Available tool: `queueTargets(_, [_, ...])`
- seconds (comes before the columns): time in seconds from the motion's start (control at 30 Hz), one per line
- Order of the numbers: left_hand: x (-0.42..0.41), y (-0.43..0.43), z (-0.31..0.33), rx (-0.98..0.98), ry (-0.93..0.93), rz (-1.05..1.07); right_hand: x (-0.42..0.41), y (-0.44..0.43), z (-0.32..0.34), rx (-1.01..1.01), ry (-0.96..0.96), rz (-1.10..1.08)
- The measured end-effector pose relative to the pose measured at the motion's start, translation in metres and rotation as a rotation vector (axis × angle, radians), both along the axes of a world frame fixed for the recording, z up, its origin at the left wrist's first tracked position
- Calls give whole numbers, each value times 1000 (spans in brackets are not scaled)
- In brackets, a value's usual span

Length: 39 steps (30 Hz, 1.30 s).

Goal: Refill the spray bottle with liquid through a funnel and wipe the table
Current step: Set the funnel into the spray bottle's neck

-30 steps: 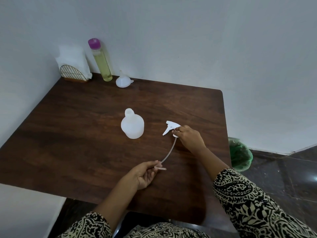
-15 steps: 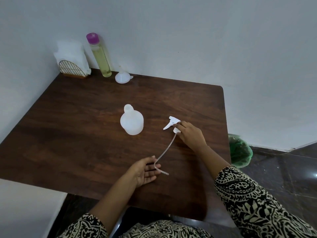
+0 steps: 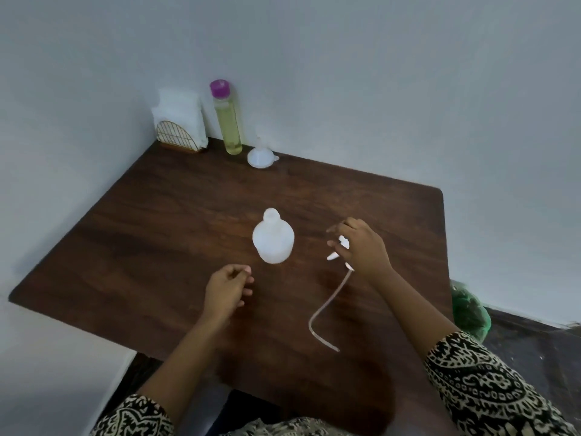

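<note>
Tube (image 3: 327, 309) now free of left hand (image 3: 227, 289)

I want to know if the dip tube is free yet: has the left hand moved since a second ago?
Yes. The left hand has left the dip tube and shifted toward the spray bottle.

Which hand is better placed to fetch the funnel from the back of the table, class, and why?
The left hand, probably. It is empty, while the right hand is closed on the spray head. The funnel stands upside down at the far left, on the left hand's side.
</note>
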State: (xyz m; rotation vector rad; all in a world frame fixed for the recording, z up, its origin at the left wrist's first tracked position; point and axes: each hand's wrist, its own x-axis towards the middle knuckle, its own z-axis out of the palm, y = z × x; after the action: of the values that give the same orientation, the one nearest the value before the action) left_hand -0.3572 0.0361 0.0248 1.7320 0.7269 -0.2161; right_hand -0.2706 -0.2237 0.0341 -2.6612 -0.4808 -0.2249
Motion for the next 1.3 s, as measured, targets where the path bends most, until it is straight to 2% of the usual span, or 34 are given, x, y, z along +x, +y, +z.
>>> queueTargets(0.1, [32,35,3,132,-116,18,46,35,19,28,156,14])
queueTargets(0.17, [59,56,-5,293,-160,-74,80,61,27,50,256,18])
queueTargets(0.3, [126,85,-33,684,-10,-447,155,115,32,-12,356,-15])
queueTargets(0.37, [154,92,-42,802,49,-567,188,139,29,-33,343,-35])
queueTargets(0.63, [207,105,-60,820,91,-713,296,211,15,-127,269,-100])
queueTargets(0.9, [213,107,-67,789,122,-765,325,236,5,-162,208,-123])
queueTargets(0.97, [214,107,-67,774,116,-761,322,233,16,-81,219,-153])
queueTargets(1.03, [213,108,-64,745,114,-752,311,223,35,84,242,-203])
queueTargets(1.17, [216,113,-49,593,140,-713,255,190,83,689,415,-289])
queueTargets(1.23, [215,112,-28,351,37,-490,215,173,103,909,509,-259])
queueTargets(1.3, [207,104,3,45,-127,-225,179,158,116,1032,579,-234])
